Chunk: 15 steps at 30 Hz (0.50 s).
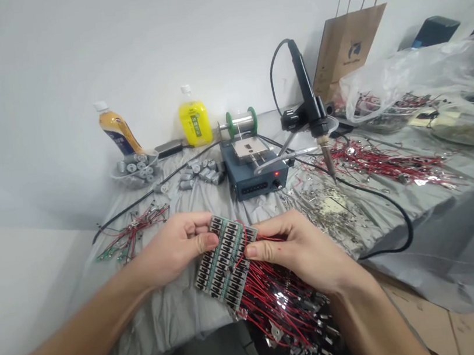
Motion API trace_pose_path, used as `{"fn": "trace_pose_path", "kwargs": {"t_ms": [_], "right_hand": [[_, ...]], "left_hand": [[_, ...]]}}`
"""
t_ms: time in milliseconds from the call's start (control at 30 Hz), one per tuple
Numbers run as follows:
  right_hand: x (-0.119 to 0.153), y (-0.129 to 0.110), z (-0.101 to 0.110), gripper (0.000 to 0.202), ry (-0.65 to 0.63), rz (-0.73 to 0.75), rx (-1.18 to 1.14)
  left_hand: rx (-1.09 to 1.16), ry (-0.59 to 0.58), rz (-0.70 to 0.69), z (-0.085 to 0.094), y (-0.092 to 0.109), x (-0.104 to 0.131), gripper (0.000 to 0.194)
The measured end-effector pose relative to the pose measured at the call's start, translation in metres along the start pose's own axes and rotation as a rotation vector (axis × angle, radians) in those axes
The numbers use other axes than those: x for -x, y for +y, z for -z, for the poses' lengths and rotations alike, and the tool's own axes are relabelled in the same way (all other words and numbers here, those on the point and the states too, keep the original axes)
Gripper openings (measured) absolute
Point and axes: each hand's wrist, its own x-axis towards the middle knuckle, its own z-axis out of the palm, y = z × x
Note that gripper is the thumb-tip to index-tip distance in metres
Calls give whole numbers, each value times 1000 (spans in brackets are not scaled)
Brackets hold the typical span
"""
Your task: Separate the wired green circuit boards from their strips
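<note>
A panel of small circuit boards point(222, 262) is held up between my two hands, tilted, just above the table's front edge. My left hand point(180, 247) pinches its upper left side, thumb on the face. At the upper right edge my right hand point(288, 246) has thumb and fingers closed on the panel, with a red wire by the thumb; whether the wire is pinched too I cannot tell. Below the right hand, a thick bundle of red and black wires point(281, 306) with metal tabs spreads over the front edge. The fingers behind the panel are hidden.
Behind stand a soldering machine point(256, 169) with a lit red lamp, a solder spool point(242, 124) and a soldering iron point(315, 107) on an arm, tip down. Motors point(201, 173), wire piles point(393, 161), two bottles point(194, 119) and a paper bag point(348, 44) surround it. A black cable point(405, 218) loops right.
</note>
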Motion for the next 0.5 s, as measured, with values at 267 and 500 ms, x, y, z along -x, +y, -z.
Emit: {"fn": "trace_pose_path", "kwargs": {"t_ms": [267, 500], "right_hand": [[1, 0, 0, 47, 3, -18, -6], [0, 1, 0, 47, 4, -27, -16]], "left_hand": [[3, -3, 1, 1, 0, 0, 45], [4, -10, 7, 0, -2, 0, 47]]}}
